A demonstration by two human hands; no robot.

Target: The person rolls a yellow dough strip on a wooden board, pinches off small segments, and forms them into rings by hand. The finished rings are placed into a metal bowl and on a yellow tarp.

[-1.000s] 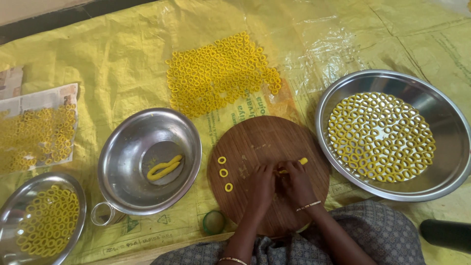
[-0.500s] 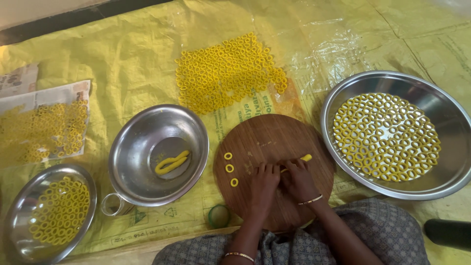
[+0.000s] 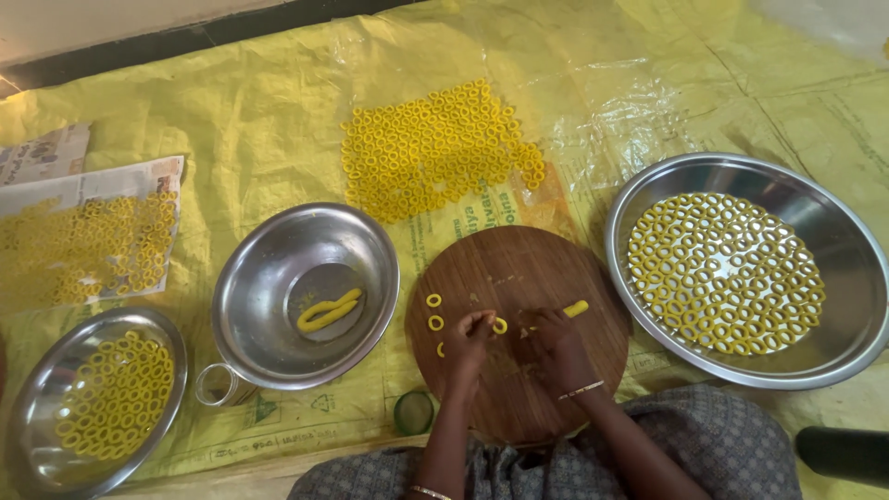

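Observation:
A round wooden board (image 3: 519, 268) lies in front of me. My left hand (image 3: 469, 341) rests on it, fingertips pinching a small yellow dough ring (image 3: 500, 325). My right hand (image 3: 552, 343) sits beside it, fingers on a short yellow dough strip (image 3: 575, 309) whose end sticks out to the right. Two finished rings (image 3: 433, 301) lie on the board left of my left hand, and a third peeks out below them.
A steel bowl (image 3: 278, 268) with dough strands stands left of the board. A large steel pan (image 3: 833, 278) of rings is right; a smaller pan (image 3: 37, 407) of rings is bottom left. Rings (image 3: 435, 153) lie on the yellow sheet and newspaper (image 3: 93, 236). A small green lid (image 3: 413, 412) lies nearby.
The view has shifted slightly. My hands stay on the board, working the dough; a new ring now shows at my left fingertips.

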